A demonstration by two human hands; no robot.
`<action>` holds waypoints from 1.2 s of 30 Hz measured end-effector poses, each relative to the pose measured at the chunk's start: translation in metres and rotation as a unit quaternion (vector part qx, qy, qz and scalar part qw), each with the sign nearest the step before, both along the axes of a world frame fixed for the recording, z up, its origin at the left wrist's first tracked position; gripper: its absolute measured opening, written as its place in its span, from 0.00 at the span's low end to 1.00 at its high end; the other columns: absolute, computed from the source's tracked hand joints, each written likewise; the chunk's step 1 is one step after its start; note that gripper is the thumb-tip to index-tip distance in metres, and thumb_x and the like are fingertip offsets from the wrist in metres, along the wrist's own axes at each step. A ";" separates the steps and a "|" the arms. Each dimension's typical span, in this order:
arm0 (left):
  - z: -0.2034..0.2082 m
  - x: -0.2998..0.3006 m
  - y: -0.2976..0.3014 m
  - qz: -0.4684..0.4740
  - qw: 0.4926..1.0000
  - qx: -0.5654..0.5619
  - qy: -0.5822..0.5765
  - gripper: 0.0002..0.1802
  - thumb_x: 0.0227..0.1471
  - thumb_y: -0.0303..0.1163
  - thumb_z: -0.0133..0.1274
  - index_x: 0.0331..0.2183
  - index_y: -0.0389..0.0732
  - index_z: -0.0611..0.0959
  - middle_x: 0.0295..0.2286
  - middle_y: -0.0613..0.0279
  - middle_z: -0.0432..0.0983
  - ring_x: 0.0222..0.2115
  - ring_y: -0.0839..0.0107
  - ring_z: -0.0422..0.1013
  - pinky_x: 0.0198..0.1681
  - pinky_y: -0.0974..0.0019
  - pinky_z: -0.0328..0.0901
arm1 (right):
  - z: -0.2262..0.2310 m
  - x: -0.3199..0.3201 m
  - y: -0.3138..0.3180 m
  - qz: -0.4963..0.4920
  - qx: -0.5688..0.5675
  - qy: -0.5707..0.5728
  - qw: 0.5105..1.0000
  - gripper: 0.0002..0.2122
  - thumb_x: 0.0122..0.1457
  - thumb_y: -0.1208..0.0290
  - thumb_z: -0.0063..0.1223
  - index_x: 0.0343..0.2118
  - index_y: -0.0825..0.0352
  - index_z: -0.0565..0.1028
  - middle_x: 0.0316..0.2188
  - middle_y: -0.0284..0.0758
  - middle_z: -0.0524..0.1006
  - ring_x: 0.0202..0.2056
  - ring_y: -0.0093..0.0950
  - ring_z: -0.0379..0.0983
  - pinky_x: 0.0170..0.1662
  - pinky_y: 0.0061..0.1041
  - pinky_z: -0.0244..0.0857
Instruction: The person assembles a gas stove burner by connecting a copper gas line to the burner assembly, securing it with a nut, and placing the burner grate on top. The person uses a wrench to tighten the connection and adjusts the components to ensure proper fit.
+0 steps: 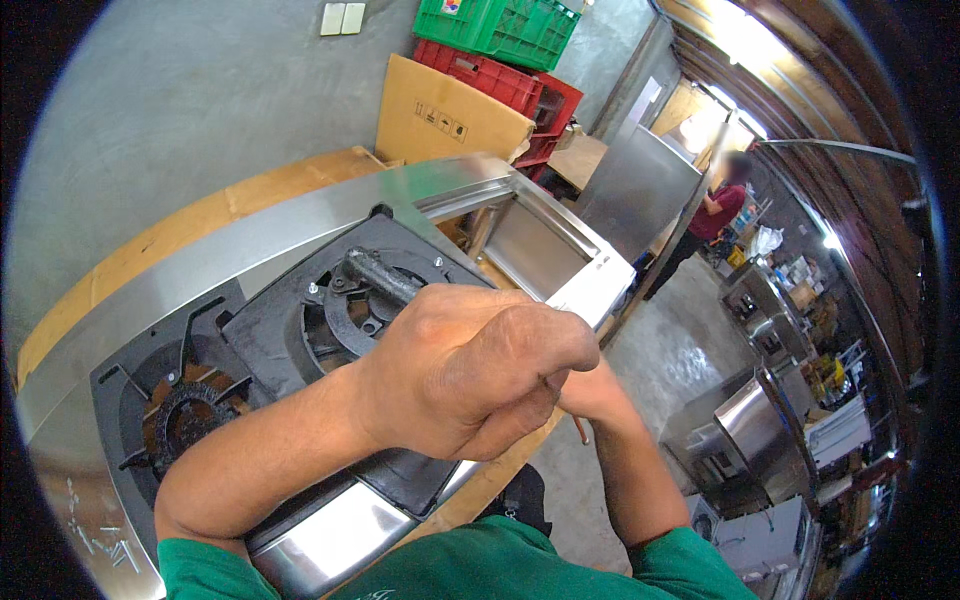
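Note:
My left hand (pixel 490 375) is raised in front of a two-burner gas stove, its fingers curled into a closed fist. Whatever it grips, if anything, is hidden from view. Just behind it is my right hand (pixel 592 388), whose fingers are mostly covered by the left. A thin reddish-brown piece (pixel 582 431) shows below the right hand; I cannot tell what it is. Under my left forearm lies the stove's black burner plate (pixel 265 335). A burner pipe (pixel 385 275) sits on it, and a round burner (pixel 190 420) lies at the left.
Loose screws (pixel 118 550) lie on the steel surface at lower left. A steel frame (pixel 540 240) with an opening extends to the right. Behind stand a cardboard sheet (pixel 440 110), red crates (pixel 480 75) and a green crate (pixel 500 25). Another person (pixel 715 210) stands far right, near steel equipment (pixel 765 430).

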State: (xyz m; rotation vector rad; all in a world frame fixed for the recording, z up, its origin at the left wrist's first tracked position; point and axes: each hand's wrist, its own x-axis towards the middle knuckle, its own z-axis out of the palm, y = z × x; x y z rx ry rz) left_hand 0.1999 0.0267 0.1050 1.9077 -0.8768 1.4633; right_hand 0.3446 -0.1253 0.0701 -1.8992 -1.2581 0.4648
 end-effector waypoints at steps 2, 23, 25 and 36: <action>-0.002 0.002 0.001 -0.016 1.000 -0.005 -0.003 0.17 0.45 0.18 0.54 0.40 0.37 0.73 0.23 0.59 0.75 0.18 0.65 0.72 0.20 0.65 0.67 | -0.014 0.006 -0.001 0.024 0.024 -0.024 0.999 0.09 0.57 0.68 0.57 0.33 0.70 0.78 0.24 0.35 0.77 0.28 0.22 0.72 0.34 0.28 0.67; 0.002 -0.005 -0.001 -0.017 0.997 -0.029 0.076 0.16 0.38 0.19 0.56 0.35 0.37 0.77 0.24 0.60 0.76 0.20 0.62 0.73 0.24 0.64 0.68 | -0.030 0.033 -0.054 -0.088 0.069 -0.283 0.953 0.15 0.52 0.81 0.47 0.44 0.68 0.75 0.27 0.41 0.77 0.29 0.33 0.76 0.33 0.29 0.69; 0.004 -0.007 0.000 -0.016 0.995 -0.031 0.095 0.14 0.37 0.19 0.56 0.32 0.37 0.78 0.23 0.60 0.76 0.20 0.62 0.73 0.24 0.65 0.68 | -0.041 0.046 -0.067 -0.079 0.099 -0.234 0.964 0.16 0.55 0.81 0.45 0.47 0.68 0.73 0.26 0.36 0.76 0.26 0.27 0.73 0.30 0.25 0.67; -0.001 -0.003 0.000 -0.031 0.996 -0.057 0.061 0.12 0.41 0.18 0.53 0.33 0.36 0.77 0.21 0.58 0.76 0.18 0.66 0.72 0.23 0.67 0.67 | -0.055 0.059 -0.112 -0.219 0.071 0.077 0.970 0.18 0.61 0.76 0.50 0.54 0.66 0.65 0.24 0.25 0.67 0.23 0.14 0.61 0.25 0.16 0.56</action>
